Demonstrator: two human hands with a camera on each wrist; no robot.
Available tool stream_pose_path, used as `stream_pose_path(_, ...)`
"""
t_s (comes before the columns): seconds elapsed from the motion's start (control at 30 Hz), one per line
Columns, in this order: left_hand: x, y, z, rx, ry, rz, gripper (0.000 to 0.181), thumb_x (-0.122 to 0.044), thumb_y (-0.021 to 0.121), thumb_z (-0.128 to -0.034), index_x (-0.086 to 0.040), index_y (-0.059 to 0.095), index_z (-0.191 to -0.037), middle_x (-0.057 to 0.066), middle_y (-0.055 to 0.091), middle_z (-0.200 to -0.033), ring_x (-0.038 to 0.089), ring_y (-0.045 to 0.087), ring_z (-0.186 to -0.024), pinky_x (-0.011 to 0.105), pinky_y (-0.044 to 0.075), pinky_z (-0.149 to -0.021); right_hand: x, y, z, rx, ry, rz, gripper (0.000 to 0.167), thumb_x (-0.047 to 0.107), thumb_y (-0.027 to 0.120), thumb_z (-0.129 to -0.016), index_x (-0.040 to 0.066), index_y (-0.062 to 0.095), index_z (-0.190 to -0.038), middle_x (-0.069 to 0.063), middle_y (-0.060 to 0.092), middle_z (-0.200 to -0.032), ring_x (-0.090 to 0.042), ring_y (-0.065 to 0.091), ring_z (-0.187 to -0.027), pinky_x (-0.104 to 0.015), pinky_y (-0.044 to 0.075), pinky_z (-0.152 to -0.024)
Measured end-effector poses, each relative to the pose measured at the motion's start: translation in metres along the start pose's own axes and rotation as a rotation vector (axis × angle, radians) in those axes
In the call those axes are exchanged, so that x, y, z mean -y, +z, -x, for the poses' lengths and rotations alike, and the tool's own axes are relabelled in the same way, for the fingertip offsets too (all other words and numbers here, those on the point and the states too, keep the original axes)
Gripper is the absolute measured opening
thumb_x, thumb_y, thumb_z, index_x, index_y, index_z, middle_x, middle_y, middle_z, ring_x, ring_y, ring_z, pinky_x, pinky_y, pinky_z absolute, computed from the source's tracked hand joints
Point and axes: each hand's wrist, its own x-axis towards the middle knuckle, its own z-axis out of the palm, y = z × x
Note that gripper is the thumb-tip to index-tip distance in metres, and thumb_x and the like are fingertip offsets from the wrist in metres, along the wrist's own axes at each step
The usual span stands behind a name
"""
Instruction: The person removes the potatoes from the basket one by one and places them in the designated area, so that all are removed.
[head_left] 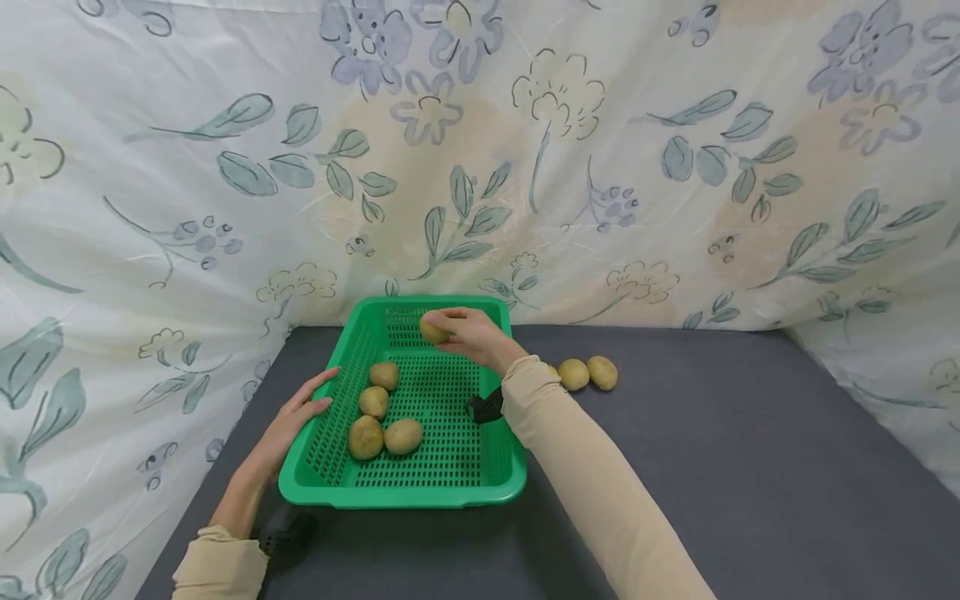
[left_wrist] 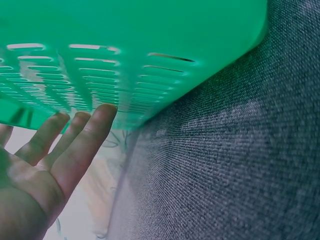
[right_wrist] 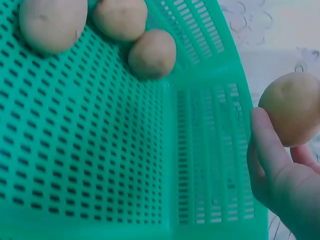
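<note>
right hand [head_left: 476,335]: thumb and fingertips pinch one potato [head_left: 433,328], upper middle of the head frame, before the far end wall of the green basket [head_left: 397,497]. i judge the fingertip hold suits a small round thing: much of its skin is left uncovered. the right-wrist view puts this potato at the right edge, lifted off the basket floor; how high, i cannot tell.

left hand [head_left: 288,427]: fingers extended and a little apart, wrapped round nothing. tips rest at the left rim in the head frame; the left-wrist view has them against or very near the slotted outer wall, exact contact unclear. my reading: a light brace, so the basket does not slide while my other arm reaches across it.

contents: four potatoes on the basket floor. a far potato [head_left: 385,376], a middle potato [head_left: 373,402] and a near potato [head_left: 366,438] form a rough column left of the frame's centre; a fourth potato [head_left: 403,437] sits just right of the near one. the raised walls should check any roll.

outside: right of the basket, on the dark table [head_left: 712,467], lie a rightmost potato [head_left: 603,373] and its neighbour [head_left: 573,375], with another partly hidden by my right sleeve [head_left: 600,475]. lying on that side, i judge, they are a short reach for the right arm.
</note>
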Motion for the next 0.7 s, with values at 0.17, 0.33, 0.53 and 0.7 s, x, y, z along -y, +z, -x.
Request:
stream_pose_path(0.17, 0.002, 0.001, 0.000, 0.009, 0.001, 0.001, 0.058, -0.031, 0.039, -0.1042, -0.015, 0.014, -0.154, 0.025, 0.017, -0.149, 0.043, 0.041, -0.122, 0.042, 0.051, -0.083, 0.004, -0.020, 0.002, -0.036, 0.001, 0.019, 0.049, 0.014, 0.060, -0.096, -0.001, 0.042, -0.139, -0.021, 0.043, -0.133, -0.036, 0.047, -0.122, -0.040, 0.040, -0.100)
stream_pose_path(0.33, 0.002, 0.003, 0.000, -0.001, 0.008, -0.021, 0.058, -0.031, 0.039, -0.1043, -0.014, 0.014, -0.154, 0.023, 0.016, -0.150, 0.046, 0.037, -0.124, 0.041, 0.051, -0.083, 0.011, -0.041, 0.004, -0.047, -0.002, 0.025, 0.051, 0.014, 0.055, -0.098, -0.002, 0.035, -0.142, -0.022, 0.036, -0.137, -0.037, 0.041, -0.126, -0.039, 0.038, -0.102)
stream_pose_path(0.53, 0.000, 0.002, -0.001, -0.005, 0.008, -0.024, 0.058, -0.031, 0.039, -0.1043, -0.014, 0.015, -0.154, 0.023, 0.017, -0.150, 0.041, 0.040, -0.123, 0.039, 0.050, -0.083, 0.020, -0.055, 0.007, -0.067, -0.031, 0.009, 0.050, 0.016, 0.055, -0.098, -0.001, 0.038, -0.143, -0.020, 0.035, -0.139, -0.036, 0.043, -0.125, -0.038, 0.039, -0.101)
stream_pose_path(0.7, 0.000, 0.001, 0.000, -0.007, 0.005, -0.021, 0.058, -0.031, 0.039, -0.1042, -0.014, 0.015, -0.154, 0.024, 0.018, -0.149, 0.041, 0.041, -0.122, 0.039, 0.051, -0.083, 0.025, -0.064, 0.013, -0.068, -0.058, 0.004, 0.050, 0.017, 0.059, -0.096, -0.001, 0.042, -0.140, -0.019, 0.037, -0.136, -0.033, 0.048, -0.120, -0.034, 0.044, -0.095)
